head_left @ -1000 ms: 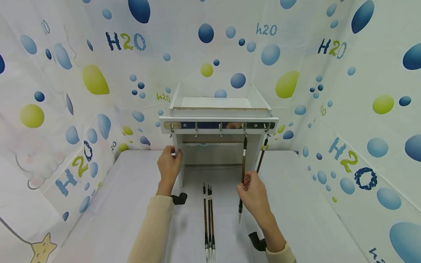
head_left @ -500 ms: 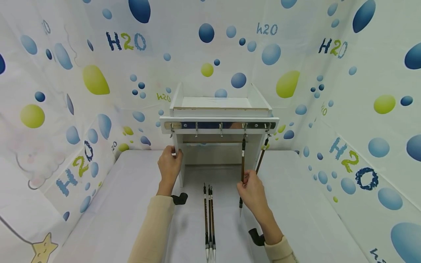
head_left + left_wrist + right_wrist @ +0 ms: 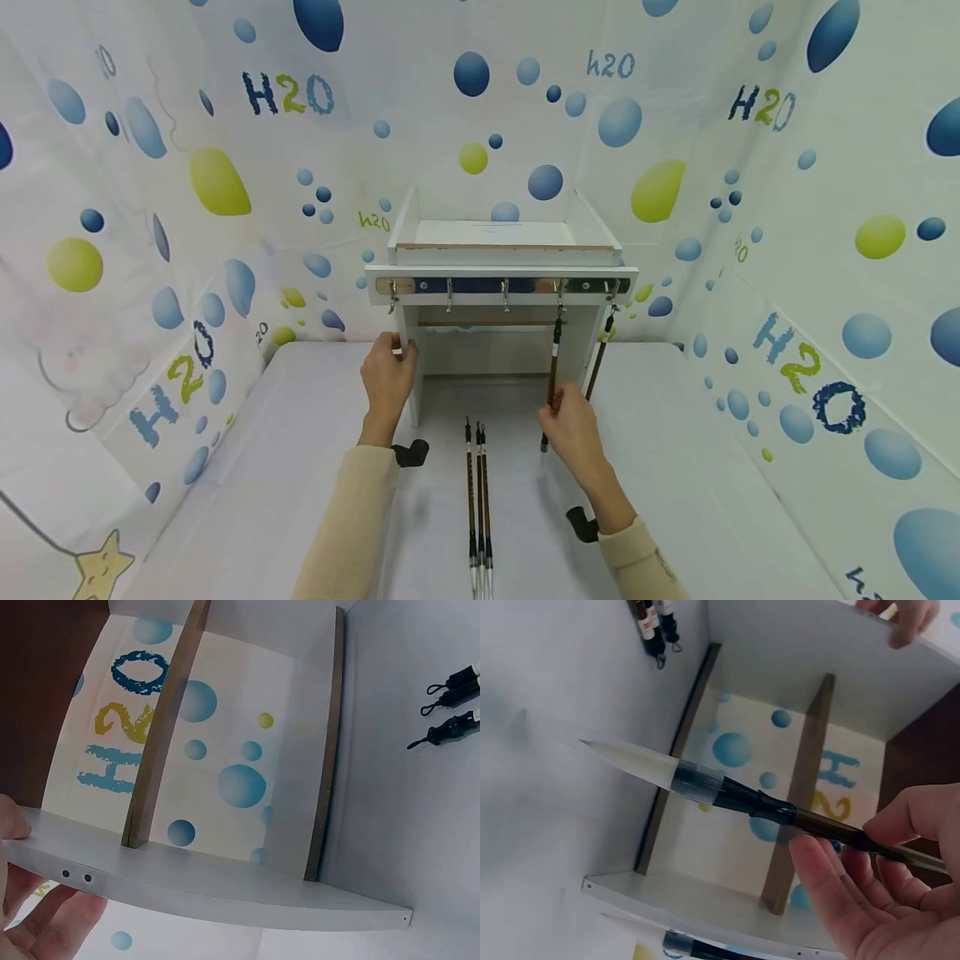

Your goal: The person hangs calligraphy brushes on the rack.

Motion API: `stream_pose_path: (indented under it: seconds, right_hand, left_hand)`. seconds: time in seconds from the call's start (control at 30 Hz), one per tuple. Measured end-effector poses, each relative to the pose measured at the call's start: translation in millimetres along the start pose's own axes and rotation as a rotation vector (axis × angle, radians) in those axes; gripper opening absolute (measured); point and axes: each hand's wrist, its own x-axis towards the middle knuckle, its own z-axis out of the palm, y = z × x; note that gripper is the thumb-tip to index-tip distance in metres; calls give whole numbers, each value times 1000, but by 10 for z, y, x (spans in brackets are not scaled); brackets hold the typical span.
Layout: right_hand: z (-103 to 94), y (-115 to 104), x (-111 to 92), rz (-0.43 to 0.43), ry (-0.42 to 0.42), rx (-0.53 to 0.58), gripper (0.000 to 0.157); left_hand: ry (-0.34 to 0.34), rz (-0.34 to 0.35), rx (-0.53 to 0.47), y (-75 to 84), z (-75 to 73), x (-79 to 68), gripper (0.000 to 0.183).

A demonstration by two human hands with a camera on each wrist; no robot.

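White, the left panel (image 3: 225, 889) of the rack (image 3: 502, 272) is gripped by our left hand (image 3: 387, 381). In front of the rack, three brushes (image 3: 481, 500) lie on the table (image 3: 712, 467). Our right hand (image 3: 573, 429) pinches a fourth brush (image 3: 556, 350), its lower end nearer the rack than a moment ago; its loop seems at a rack hook (image 3: 560, 290), though whether caught we cannot tell. A fifth brush (image 3: 598, 358) hangs rightmost on the rack.

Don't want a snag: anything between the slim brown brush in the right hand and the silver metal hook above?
Nothing visible: the slim brown brush reaches from the right hand to the silver metal hook; whether it is hooked there, I cannot tell.
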Motion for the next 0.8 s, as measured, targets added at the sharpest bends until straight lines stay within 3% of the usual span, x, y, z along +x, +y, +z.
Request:
stream_pose_path:
  seconds: [0.4,0.8]
  right_hand:
    - [98,102,132,2,20,38,20]
    - [111,109,116,-9,39,25,24]
  left_hand:
    - [18,16,-6,-16,15,-1,20]
    - [19,21,5,-35,27,-2,20]
